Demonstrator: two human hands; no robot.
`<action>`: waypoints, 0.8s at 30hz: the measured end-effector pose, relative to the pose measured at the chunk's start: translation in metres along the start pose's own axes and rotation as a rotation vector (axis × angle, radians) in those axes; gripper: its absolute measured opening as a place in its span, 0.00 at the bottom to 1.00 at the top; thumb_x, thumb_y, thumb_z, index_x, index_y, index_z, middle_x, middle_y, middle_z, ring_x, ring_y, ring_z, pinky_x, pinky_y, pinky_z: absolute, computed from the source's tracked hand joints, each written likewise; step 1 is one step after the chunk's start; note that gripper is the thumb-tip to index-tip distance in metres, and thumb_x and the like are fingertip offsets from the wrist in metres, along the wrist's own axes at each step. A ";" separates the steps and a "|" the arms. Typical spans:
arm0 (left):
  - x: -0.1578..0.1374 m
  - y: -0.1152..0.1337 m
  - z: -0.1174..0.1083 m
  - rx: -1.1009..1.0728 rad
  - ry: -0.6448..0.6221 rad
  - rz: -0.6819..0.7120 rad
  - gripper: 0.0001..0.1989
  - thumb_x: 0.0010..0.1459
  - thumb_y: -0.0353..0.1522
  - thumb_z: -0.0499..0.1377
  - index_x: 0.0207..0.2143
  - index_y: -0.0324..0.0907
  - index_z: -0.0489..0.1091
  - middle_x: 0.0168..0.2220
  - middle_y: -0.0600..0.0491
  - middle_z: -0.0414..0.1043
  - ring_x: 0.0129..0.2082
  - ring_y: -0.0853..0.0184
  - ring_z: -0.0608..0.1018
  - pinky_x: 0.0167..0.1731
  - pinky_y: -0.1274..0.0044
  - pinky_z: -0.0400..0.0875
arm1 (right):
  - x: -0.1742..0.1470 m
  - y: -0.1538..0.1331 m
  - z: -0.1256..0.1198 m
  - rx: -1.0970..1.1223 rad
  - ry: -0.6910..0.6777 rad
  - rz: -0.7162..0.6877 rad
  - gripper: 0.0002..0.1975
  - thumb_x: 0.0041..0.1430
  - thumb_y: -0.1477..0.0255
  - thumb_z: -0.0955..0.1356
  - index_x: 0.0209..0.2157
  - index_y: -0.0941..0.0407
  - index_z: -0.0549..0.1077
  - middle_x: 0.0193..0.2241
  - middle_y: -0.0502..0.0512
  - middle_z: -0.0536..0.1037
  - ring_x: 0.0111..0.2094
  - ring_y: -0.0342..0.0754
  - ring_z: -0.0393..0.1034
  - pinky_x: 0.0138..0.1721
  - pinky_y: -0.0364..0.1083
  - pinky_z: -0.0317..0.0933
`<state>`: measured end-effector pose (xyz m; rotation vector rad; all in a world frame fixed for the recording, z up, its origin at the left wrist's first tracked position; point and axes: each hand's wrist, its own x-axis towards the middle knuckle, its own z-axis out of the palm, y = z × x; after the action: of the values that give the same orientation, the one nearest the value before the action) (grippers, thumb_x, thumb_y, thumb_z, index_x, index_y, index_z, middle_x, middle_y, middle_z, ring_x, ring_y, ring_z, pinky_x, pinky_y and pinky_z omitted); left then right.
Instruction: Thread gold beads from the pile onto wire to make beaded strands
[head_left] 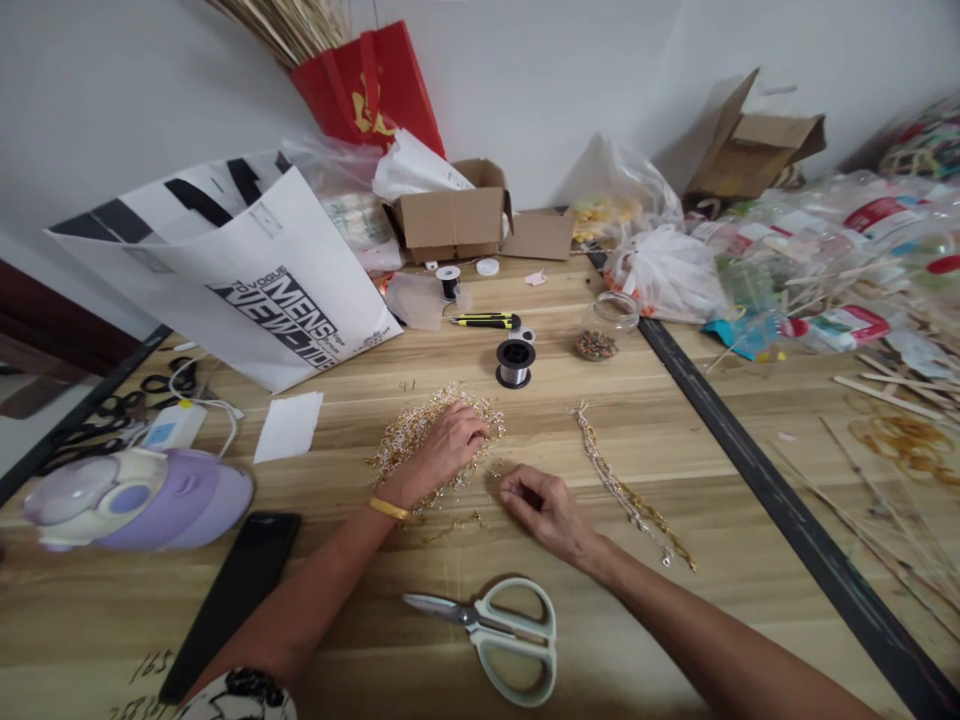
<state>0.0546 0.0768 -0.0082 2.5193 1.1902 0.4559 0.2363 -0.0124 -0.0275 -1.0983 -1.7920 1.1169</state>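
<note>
Over a loose pile of small gold and silver beads or charms point(397, 440) lies my left hand point(448, 440), its fingers curled down together at the pile's right side. What its fingertips pinch, if anything, is hidden. My right hand point(546, 508) rests on the table just right of the pile, thumb and fingers drawn together. Tiny pieces lie by those fingertips, too small to make out. A short gold chain piece point(454, 526) lies below the pile. To the right, silver and gold chains point(619, 480) lie stretched out. Scissors point(510, 635) with pale handles lie nearest me.
A wire spool point(514, 364), a utility knife point(484, 321) and a jar of small beads point(598, 343) stand beyond my hands. At left are a white bag point(300, 270), a purple-and-white device point(150, 500) and a black phone-like slab point(240, 590). Plastic bottles point(847, 325) crowd the right.
</note>
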 end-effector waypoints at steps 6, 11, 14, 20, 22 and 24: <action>-0.003 0.000 -0.003 0.009 -0.004 -0.021 0.08 0.56 0.25 0.56 0.31 0.40 0.75 0.30 0.51 0.72 0.36 0.64 0.69 0.43 0.71 0.63 | 0.000 0.001 0.001 -0.007 0.012 -0.006 0.08 0.60 0.69 0.63 0.29 0.57 0.69 0.24 0.50 0.69 0.24 0.42 0.62 0.26 0.41 0.56; -0.002 -0.001 -0.001 0.012 0.007 0.000 0.06 0.56 0.26 0.57 0.29 0.40 0.74 0.30 0.51 0.71 0.37 0.64 0.69 0.43 0.71 0.62 | 0.000 0.000 0.001 -0.019 0.007 0.001 0.08 0.60 0.68 0.63 0.29 0.57 0.69 0.23 0.50 0.68 0.24 0.42 0.61 0.26 0.40 0.56; 0.000 -0.002 -0.001 0.028 -0.011 0.010 0.06 0.55 0.26 0.57 0.28 0.40 0.73 0.30 0.51 0.72 0.37 0.64 0.69 0.44 0.71 0.62 | 0.000 0.000 0.001 -0.023 0.001 0.010 0.07 0.59 0.70 0.63 0.29 0.57 0.69 0.23 0.50 0.68 0.24 0.42 0.61 0.26 0.40 0.55; 0.003 -0.003 -0.003 0.016 -0.038 0.038 0.06 0.55 0.26 0.57 0.28 0.40 0.73 0.30 0.51 0.73 0.36 0.64 0.70 0.44 0.71 0.62 | 0.000 0.000 0.001 -0.013 0.009 -0.002 0.07 0.59 0.70 0.63 0.29 0.57 0.68 0.23 0.50 0.68 0.24 0.42 0.61 0.26 0.40 0.55; 0.003 -0.003 -0.004 0.010 -0.040 0.046 0.05 0.55 0.26 0.58 0.29 0.40 0.73 0.31 0.51 0.73 0.37 0.64 0.70 0.44 0.71 0.62 | 0.000 -0.001 0.001 -0.009 0.009 0.001 0.07 0.59 0.70 0.63 0.29 0.57 0.68 0.23 0.50 0.68 0.24 0.42 0.61 0.26 0.40 0.55; 0.004 -0.003 -0.005 0.001 -0.047 0.050 0.05 0.55 0.26 0.58 0.29 0.40 0.73 0.31 0.51 0.74 0.37 0.64 0.70 0.43 0.72 0.62 | 0.000 -0.001 0.001 -0.008 0.006 0.004 0.07 0.59 0.70 0.63 0.29 0.57 0.68 0.23 0.50 0.68 0.24 0.42 0.61 0.26 0.40 0.55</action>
<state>0.0532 0.0824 -0.0047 2.5510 1.1120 0.4056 0.2354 -0.0131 -0.0266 -1.1088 -1.7915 1.1086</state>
